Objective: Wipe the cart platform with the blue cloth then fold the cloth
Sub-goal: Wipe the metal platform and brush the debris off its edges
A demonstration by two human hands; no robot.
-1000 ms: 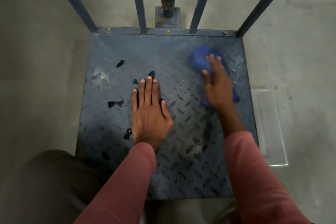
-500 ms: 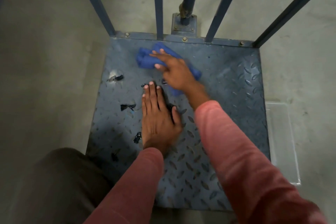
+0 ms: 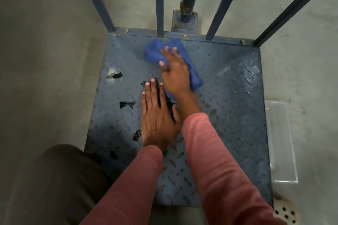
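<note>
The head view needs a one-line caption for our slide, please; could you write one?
Right hand presses a blue cloth onto the cart platform near its rear rail; left hand lies flat.

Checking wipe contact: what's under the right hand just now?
The right hand lies flat on the bunched blue cloth, pressing it onto the cart platform near the rear rail. Cloth shows beyond the fingers and on the right. Whatever lies beneath the cloth is covered.

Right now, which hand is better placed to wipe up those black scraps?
Probably the right hand: it presses on the blue cloth. The left hand lies flat and bare on the platform, beside the scraps.
</note>
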